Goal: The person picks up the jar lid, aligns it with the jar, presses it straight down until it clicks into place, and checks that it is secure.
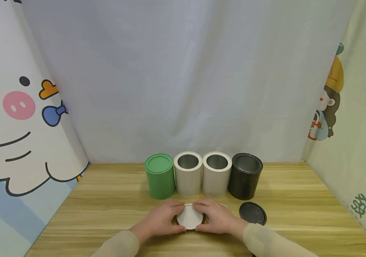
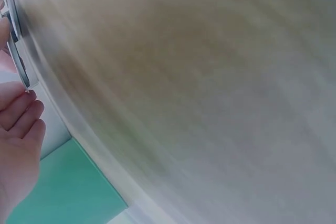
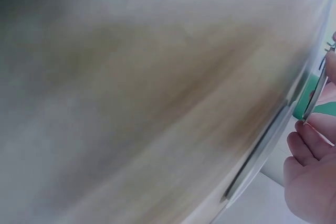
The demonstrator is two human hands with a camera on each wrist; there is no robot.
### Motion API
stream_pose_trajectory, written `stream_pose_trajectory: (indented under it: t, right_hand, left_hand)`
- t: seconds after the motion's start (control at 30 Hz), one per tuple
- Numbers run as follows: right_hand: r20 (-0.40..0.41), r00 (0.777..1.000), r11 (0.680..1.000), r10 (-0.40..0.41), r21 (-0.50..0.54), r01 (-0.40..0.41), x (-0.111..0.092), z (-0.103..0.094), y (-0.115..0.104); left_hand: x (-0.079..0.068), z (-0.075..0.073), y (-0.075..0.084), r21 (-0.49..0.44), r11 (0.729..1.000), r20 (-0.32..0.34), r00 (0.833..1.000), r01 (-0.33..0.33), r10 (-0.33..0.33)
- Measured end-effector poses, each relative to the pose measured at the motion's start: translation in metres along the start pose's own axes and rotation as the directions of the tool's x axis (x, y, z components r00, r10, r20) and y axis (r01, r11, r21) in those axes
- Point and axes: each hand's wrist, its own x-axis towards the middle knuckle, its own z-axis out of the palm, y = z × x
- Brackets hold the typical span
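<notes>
In the head view a round white can lid is held between both hands, in front of the row of cans. My left hand pinches its left edge between thumb and fingers, and my right hand pinches its right edge the same way. Both wrist views show the lid as a thin rim, raised off the table, with curled fingers beneath it. Behind the right hand peeks the edge of a second white lid, mostly hidden. A black lid lies on the table right of that hand.
Four cans stand side by side at the back: a green can with its lid on, an open white can, another open white can and an open black can. A grey curtain hangs behind the wooden table.
</notes>
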Motion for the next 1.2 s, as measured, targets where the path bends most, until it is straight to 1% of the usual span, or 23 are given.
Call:
stream_pose_trajectory:
  t: [0.07,0.2,0.3,0.4,0.5,0.57,0.7,0.8,1.0,1.2]
  right_hand:
    - [-0.016,1.000,1.000,-0.014,0.008,0.014,-0.001,-0.001,0.000]
    - [-0.053,0.998,0.999,-0.034,0.010,0.035,-0.004,-0.005,-0.002]
    - [-0.069,0.997,1.000,-0.021,0.019,0.023,-0.007,-0.008,-0.005]
    - [-0.087,0.996,1.000,-0.012,0.027,0.015,-0.009,-0.010,-0.006]
    - [-0.104,0.994,0.999,-0.013,0.033,0.017,-0.011,-0.012,-0.006]
    - [-0.115,0.993,0.999,-0.013,0.036,0.017,-0.011,-0.013,-0.006]
    - [-0.135,0.991,0.999,-0.020,0.037,0.025,-0.011,-0.016,-0.005]
    - [-0.160,0.986,0.998,-0.044,0.028,0.049,-0.011,-0.018,-0.005]
    - [-0.200,0.977,0.995,-0.078,0.045,0.089,-0.010,-0.024,-0.005]
    - [-0.245,0.963,0.992,-0.112,0.030,0.123,-0.010,-0.028,-0.004]
  left_hand:
    - [0.000,-0.002,0.001,-0.011,1.000,-0.001,1.000,0.002,-0.002]
    - [0.001,-0.005,0.002,-0.016,0.999,-0.041,0.999,-0.028,0.027]
    - [0.000,-0.007,0.004,-0.024,0.999,-0.071,0.997,-0.043,0.041]
    - [0.000,-0.008,0.005,-0.043,0.998,-0.081,0.996,-0.044,0.040]
    - [0.000,-0.008,0.005,-0.057,0.997,-0.103,0.993,-0.059,0.053]
    - [0.001,-0.007,0.004,-0.069,0.994,-0.131,0.989,-0.080,0.071]
    - [0.001,-0.009,0.002,-0.074,0.988,-0.198,0.973,-0.136,0.119]
    - [0.002,-0.012,0.002,-0.072,0.985,-0.227,0.964,-0.156,0.136]
    - [0.004,-0.017,0.004,-0.070,0.987,-0.247,0.961,-0.144,0.122]
    - [0.006,-0.020,0.005,-0.079,0.987,-0.291,0.950,-0.142,0.114]
